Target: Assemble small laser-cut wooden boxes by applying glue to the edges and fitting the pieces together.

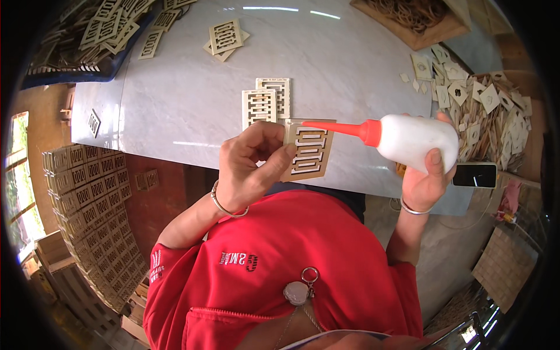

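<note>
Between the thumb and fingers of my left hand is a rectangular wooden cutout panel with a row of slots, held up near the table's front edge. My right hand wraps round a white squeeze bottle with a long red nozzle. The bottle lies tilted on its side, and the nozzle's tip is at the panel's top edge; whether it touches, I cannot tell. Just beyond my left hand, a pale slotted panel partly overlaps another panel on the table.
More slotted panels lie on the grey table, and a blue crate full of them stands far left. A box of brown rings is far right. Right of the table are piled wooden pieces and a phone. Stacked panels rise at left.
</note>
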A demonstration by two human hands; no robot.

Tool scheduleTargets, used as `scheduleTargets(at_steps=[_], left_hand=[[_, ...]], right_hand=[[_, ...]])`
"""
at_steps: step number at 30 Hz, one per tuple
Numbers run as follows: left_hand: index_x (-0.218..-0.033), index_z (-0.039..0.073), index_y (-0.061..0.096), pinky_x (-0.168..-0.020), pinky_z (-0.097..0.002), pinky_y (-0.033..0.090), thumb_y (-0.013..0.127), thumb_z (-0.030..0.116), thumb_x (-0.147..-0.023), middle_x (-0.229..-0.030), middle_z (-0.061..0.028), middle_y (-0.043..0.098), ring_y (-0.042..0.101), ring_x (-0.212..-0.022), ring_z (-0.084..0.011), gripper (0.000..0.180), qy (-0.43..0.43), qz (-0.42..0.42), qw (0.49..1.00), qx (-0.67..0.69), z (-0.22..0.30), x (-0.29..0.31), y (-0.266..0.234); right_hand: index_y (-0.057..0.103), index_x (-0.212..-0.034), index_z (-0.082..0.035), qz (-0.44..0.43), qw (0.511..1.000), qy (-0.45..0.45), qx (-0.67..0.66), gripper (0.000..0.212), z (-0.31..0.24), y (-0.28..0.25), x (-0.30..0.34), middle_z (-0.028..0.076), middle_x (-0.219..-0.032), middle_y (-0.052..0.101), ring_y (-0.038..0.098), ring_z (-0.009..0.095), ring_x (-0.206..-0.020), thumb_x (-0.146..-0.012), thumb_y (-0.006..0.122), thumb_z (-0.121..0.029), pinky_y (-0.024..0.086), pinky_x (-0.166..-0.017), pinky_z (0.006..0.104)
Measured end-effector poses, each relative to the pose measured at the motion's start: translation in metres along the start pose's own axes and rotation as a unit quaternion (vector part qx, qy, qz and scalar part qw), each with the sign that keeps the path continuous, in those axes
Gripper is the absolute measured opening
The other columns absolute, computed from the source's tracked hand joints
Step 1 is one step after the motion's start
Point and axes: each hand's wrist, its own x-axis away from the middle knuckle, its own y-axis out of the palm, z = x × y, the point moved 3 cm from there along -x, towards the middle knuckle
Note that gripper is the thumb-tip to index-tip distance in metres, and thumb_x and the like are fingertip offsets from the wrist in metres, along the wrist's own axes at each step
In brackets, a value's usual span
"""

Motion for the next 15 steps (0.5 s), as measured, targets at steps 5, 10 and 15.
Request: scheduleTargets(at_steps=[5,10,15], left_hand=[[-0.093,-0.004,0.058,-0.057,-0.0206,0.049,0.062,0.000,-0.085,-0.077,-0.0057,0.065,0.060,-0.067,-0.0060,0.010,-0.001,-0.017,1.000,-0.011,0.000,0.000,-0.003],[-0.095,-0.004,0.057,-0.054,-0.0210,0.048,0.061,0.001,-0.087,-0.078,-0.0071,0.065,0.059,-0.066,-0.0066,0.010,-0.032,-0.018,0.997,0.062,0.004,0.000,-0.001],[-0.095,-0.004,0.057,-0.050,-0.0206,0.046,0.061,0.003,-0.087,-0.078,-0.0080,0.064,0.058,-0.060,-0.0075,0.011,-0.057,-0.033,0.994,0.091,-0.004,-0.003,-0.003]], right_hand=[[0.037,-0.130,0.007,0.018,1.000,0.002,0.020,0.066,-0.001,-0.016,0.000,0.022,-0.112,0.053,0.055,0.039,-0.106,-0.081,0.063,-0.029,0.041,-0.096,0.0473],[0.039,-0.128,0.006,0.045,0.999,0.001,0.005,0.064,0.001,-0.029,0.001,0.019,-0.110,0.052,0.057,0.035,-0.102,-0.080,0.065,-0.029,0.044,-0.092,0.0451],[0.040,-0.126,0.008,0.073,0.997,0.018,-0.033,0.064,0.004,-0.028,0.002,0.017,-0.107,0.052,0.057,0.032,-0.099,-0.080,0.065,-0.028,0.044,-0.091,0.0422]])
